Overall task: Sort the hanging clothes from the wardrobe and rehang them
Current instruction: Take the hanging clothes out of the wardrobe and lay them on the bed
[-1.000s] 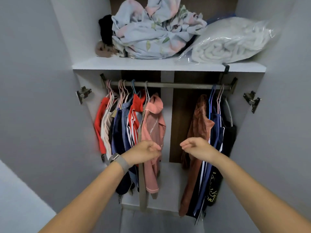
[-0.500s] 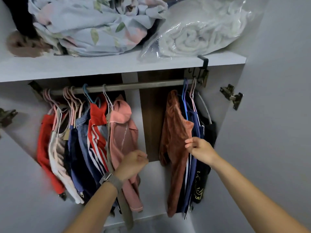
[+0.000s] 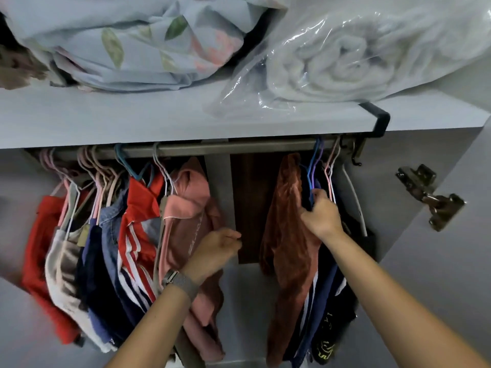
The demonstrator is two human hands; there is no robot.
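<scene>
Looking up into the open wardrobe, I see the metal rail (image 3: 239, 147) just under the shelf (image 3: 106, 120), with the clothes hanging from it in two groups that are well apart. The left group holds a red top (image 3: 39, 248), pale and navy garments, a denim piece (image 3: 111, 224), a red jacket with white stripes (image 3: 138, 224) and, at its right end, a pink shirt (image 3: 186, 221). The right group begins with a rust-brown garment (image 3: 289, 235), and behind it hang dark blue and black clothes (image 3: 332, 301) near the right wall.

My right hand (image 3: 321, 213) is raised to the right group, and its fingers are curled around the necks of the blue hangers (image 3: 314, 166) and the dark cloth just behind the rust-brown garment. My left hand (image 3: 215, 251), with a grey watch band (image 3: 183, 282) on the wrist, is in front of the pink shirt with loosely bent fingers; it holds nothing, and I cannot tell if it touches the shirt.

On the shelf a floral bedsheet (image 3: 127, 41) lies in a heap at the left, and a rolled white blanket in a clear plastic bag (image 3: 345, 54) lies at the right. A black hook (image 3: 377, 120) clips over the right front edge of the shelf. A metal door hinge (image 3: 430, 195) sits on the right wall.
</scene>
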